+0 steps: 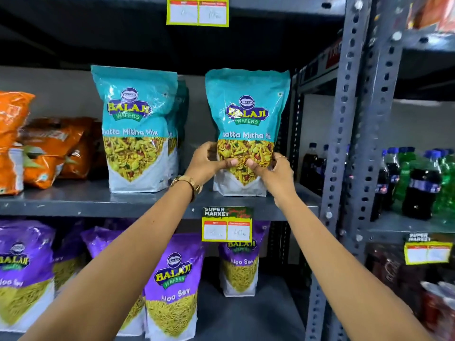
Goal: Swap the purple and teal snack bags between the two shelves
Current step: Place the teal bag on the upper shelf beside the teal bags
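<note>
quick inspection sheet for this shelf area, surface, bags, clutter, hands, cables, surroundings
surface: grey metal upper shelf and a lower shelf below it.
job's things: held teal Khatta Mitha Mix bag stands upright on the upper shelf; second teal bag to its left with more behind; purple Aloo Sev bags on the lower shelf.
clutter: orange snack bags at upper left.
hands: left hand and right hand grip the held bag's lower part.
cables: nothing seen.
surroundings: yellow price tag on the shelf edge; dark and green soda bottles on the next rack.
</note>
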A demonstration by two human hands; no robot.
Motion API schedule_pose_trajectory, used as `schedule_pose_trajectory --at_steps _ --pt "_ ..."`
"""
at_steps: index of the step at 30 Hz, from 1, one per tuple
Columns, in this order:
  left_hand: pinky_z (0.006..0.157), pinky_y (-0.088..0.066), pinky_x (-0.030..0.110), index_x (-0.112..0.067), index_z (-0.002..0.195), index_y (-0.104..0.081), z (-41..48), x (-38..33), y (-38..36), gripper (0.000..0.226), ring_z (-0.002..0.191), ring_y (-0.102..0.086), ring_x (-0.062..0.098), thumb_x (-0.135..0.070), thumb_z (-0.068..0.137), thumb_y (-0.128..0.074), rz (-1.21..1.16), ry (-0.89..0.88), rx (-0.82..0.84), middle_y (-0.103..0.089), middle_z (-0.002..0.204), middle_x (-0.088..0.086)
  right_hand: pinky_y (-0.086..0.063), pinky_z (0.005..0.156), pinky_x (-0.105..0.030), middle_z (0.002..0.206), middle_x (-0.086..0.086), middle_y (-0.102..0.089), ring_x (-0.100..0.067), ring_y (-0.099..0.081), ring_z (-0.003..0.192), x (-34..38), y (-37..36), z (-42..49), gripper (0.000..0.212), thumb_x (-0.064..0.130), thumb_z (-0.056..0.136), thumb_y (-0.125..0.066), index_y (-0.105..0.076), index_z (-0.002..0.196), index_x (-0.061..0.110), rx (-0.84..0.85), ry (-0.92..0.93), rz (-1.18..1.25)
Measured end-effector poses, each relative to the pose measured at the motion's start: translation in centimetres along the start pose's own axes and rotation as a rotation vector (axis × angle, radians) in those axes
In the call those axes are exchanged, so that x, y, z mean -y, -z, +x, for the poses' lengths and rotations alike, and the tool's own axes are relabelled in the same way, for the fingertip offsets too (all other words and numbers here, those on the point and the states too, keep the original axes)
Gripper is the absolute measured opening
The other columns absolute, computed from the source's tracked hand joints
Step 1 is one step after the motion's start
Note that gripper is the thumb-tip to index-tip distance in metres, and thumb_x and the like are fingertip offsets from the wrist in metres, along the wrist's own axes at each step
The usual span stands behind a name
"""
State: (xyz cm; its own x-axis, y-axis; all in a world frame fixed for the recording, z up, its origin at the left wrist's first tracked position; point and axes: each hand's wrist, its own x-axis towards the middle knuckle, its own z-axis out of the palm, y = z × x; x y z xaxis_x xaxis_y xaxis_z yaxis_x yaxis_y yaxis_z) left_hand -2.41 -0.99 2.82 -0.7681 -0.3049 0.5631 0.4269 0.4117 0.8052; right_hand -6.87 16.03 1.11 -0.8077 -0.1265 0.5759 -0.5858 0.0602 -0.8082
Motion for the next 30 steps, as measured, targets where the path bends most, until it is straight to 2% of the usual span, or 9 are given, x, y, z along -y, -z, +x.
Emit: schedule_pose_trajectory --at_steps 8,13,17,21,22,24,26,27,30 --pt "0.095 -0.055 0.039 -0.013 0.114 -0.047 0.7 0.7 -0.2 0.062 0.113 -0.064 0.025 -0.019 0.066 -0.088 -0.072 0.095 -0.034 -0.065 0.122 0.014 -0.055 0.097 -0.048 0.117 -0.012 -0.072 -0.028 -0.068 0.109 -0.8 -0.3 0.6 0.056 0.037 0.077 -0.081 -0.060 0.119 0.007 -0.016 -0.029 -0.010" --pt "0.086 -0.053 0.029 -0.012 0.116 -0.047 -0.1 1.1 -0.8 0.060 0.107 -0.062 0.022 -0.022 0.071 -0.085 -0.046 0.089 -0.077 -0.064 0.119 0.010 -0.054 0.099 -0.045 0.115 -0.007 -0.071 -0.024 -0.067 0.109 -1.0 -0.5 0.0 0.054 0.037 0.079 -0.078 -0.059 0.121 0.009 -0.017 -0.014 0.010" --pt "0.094 -0.053 0.037 -0.008 0.121 -0.051 -1.0 2.3 -0.9 0.064 0.114 -0.062 0.027 -0.032 0.072 -0.084 0.028 0.124 -0.055 -0.064 0.122 0.012 -0.050 0.103 -0.049 0.123 -0.011 -0.069 -0.027 -0.064 0.116 -1.2 -0.2 -0.3 0.053 0.037 0.080 -0.077 -0.058 0.122 0.011 -0.004 -0.011 -0.010" --pt "0.100 -0.050 0.041 -0.010 0.130 -0.045 -2.1 1.8 -0.5 0.069 0.116 -0.058 0.025 -0.029 0.074 -0.083 0.121 0.063 -0.074 -0.060 0.124 0.009 -0.044 0.109 -0.052 0.140 -0.015 -0.056 -0.032 -0.052 0.132 -1.5 -0.2 -0.7 0.098 0.071 0.064 -0.071 -0.047 0.140 0.015 -0.067 0.020 -0.144" --pt "0.103 -0.049 0.042 -0.010 0.134 -0.042 -2.5 1.5 -0.4 0.074 0.118 -0.057 0.025 -0.028 0.075 -0.082 0.136 0.044 -0.088 -0.058 0.128 0.012 -0.040 0.113 -0.051 0.144 -0.015 -0.051 -0.033 -0.047 0.136 -1.2 -0.2 -1.4 0.099 0.070 0.066 -0.072 -0.043 0.144 0.016 -0.094 0.049 -0.175" --pt "0.106 -0.047 0.044 -0.013 0.139 -0.038 -3.7 1.1 0.1 0.077 0.123 -0.054 0.028 -0.027 0.077 -0.081 0.124 0.016 -0.116 -0.053 0.137 0.015 -0.033 0.114 -0.040 0.148 -0.016 -0.044 -0.033 -0.039 0.140 -0.6 -0.2 -3.3 0.085 0.052 0.079 -0.073 -0.039 0.147 0.013 -0.164 0.134 -0.193" --pt "0.104 -0.047 0.039 -0.015 0.139 -0.039 -5.2 0.7 0.4 0.070 0.124 -0.054 0.027 -0.023 0.081 -0.077 0.082 -0.032 -0.163 -0.053 0.136 0.014 -0.030 0.107 -0.025 0.145 -0.013 -0.046 -0.027 -0.038 0.139 -0.1 -0.2 -5.0 0.069 0.041 0.086 -0.070 -0.044 0.143 0.013 -0.233 0.243 -0.157" --pt "0.102 -0.047 0.036 -0.015 0.138 -0.041 -6.2 0.6 0.7 0.065 0.122 -0.054 0.025 -0.021 0.083 -0.075 0.068 -0.062 -0.198 -0.055 0.132 0.010 -0.033 0.106 -0.023 0.142 -0.010 -0.048 -0.024 -0.041 0.136 0.2 -0.4 -6.0 0.062 0.039 0.088 -0.068 -0.047 0.141 0.014 -0.251 0.299 -0.128" --pt "0.095 -0.049 0.028 -0.016 0.130 -0.049 -9.5 0.3 1.3 0.047 0.113 -0.058 0.015 -0.018 0.088 -0.070 0.077 -0.206 -0.305 -0.060 0.121 0.001 -0.048 0.105 -0.036 0.132 -0.005 -0.054 -0.020 -0.052 0.127 0.4 -1.2 -9.2 0.045 0.031 0.092 -0.066 -0.055 0.132 0.013 -0.270 0.415 -0.015"
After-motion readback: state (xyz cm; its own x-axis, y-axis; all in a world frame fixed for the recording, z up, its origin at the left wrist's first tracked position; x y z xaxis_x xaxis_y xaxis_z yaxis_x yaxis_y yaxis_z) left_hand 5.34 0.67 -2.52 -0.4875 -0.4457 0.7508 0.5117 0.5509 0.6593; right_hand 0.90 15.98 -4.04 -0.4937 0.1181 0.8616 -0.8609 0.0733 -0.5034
